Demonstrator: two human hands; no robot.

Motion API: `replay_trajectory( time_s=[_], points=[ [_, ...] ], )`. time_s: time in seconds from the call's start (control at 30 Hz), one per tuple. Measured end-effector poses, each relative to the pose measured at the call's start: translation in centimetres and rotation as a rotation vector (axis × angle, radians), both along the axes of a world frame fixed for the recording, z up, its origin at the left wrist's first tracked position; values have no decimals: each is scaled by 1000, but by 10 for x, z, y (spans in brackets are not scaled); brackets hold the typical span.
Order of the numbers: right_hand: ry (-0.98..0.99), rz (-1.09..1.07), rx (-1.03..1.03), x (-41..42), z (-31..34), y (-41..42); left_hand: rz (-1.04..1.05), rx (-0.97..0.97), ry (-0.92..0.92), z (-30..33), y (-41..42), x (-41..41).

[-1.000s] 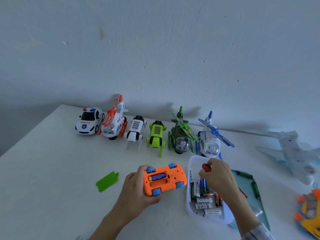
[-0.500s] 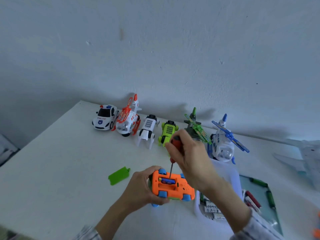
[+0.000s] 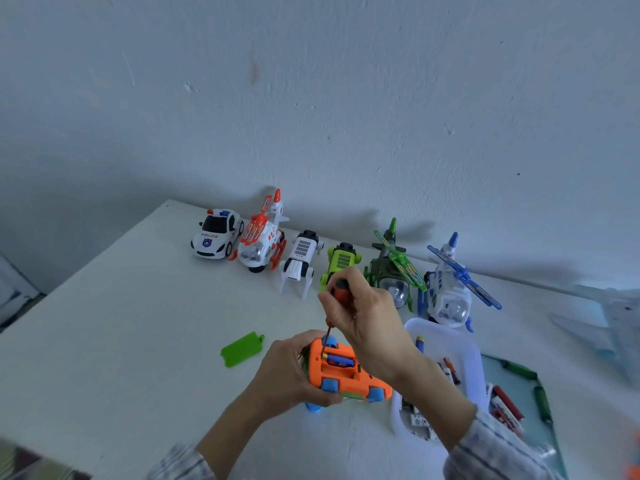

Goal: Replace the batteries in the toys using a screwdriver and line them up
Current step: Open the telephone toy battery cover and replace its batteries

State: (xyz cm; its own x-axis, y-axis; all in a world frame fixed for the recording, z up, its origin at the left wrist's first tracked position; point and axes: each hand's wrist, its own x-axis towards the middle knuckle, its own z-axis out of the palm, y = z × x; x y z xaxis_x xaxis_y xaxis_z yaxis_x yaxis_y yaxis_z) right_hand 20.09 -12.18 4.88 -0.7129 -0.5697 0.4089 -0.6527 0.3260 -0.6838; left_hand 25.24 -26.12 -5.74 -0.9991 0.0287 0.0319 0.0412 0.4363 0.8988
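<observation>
**Screwdriver tip in the orange car's battery bay**

The right hand [image 3: 367, 318] is curled round a red-handled screwdriver [image 3: 338, 299], its tip down in the open battery bay of the orange car [image 3: 343, 372], touching a battery [image 3: 339, 360] there. The left hand [image 3: 291, 372] grips the upturned car just above the table [image 3: 121, 323]. A green cover [image 3: 241, 348] lies to the left. A white tub [image 3: 450, 344] of batteries sits just right. Six toys line the wall, from the police car [image 3: 215, 233] to the blue helicopter [image 3: 450, 289].

table [image 3: 104, 341] open left, toy row [image 3: 301, 251] behind
</observation>
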Motion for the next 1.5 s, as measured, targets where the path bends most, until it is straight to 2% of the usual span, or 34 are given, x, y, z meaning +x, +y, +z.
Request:
replay_trajectory(
  time_s=[0.17,0.4,0.47,0.57,0.67,0.9,1.1,1.23,1.3,1.43,1.5],
  points=[
    [-7,18,53,-4,-1,-3,-1,-2,8,-4,-1,-1],
    [-98,-196,32,-9,-3,-12,-4,-9,12,-2,-1,-1],
    [-53,-130,60,-7,0,-13,-6,-23,18,-3,-2,-2],
    [5,74,209,-1,8,-18,4,-38,17,-4,-2,-1],
    [97,184,315,-1,14,-29,14,-59,10,-6,-2,-1],
    [64,229,321,-9,17,-35,-12,-109,14,-3,2,2],
    [65,171,187,-14,28,-25,-1,-62,-6,-1,2,1],
    [-147,-148,-144,-29,23,0,8,-12,-35,2,4,2],
    [-286,-229,-239,-36,7,13,3,-13,-45,2,4,2],
    [-642,-250,-218,-43,-43,30,14,-9,-65,2,3,2],
    [-740,-245,-146,-45,-63,32,16,2,-73,4,5,2]
  ],
)
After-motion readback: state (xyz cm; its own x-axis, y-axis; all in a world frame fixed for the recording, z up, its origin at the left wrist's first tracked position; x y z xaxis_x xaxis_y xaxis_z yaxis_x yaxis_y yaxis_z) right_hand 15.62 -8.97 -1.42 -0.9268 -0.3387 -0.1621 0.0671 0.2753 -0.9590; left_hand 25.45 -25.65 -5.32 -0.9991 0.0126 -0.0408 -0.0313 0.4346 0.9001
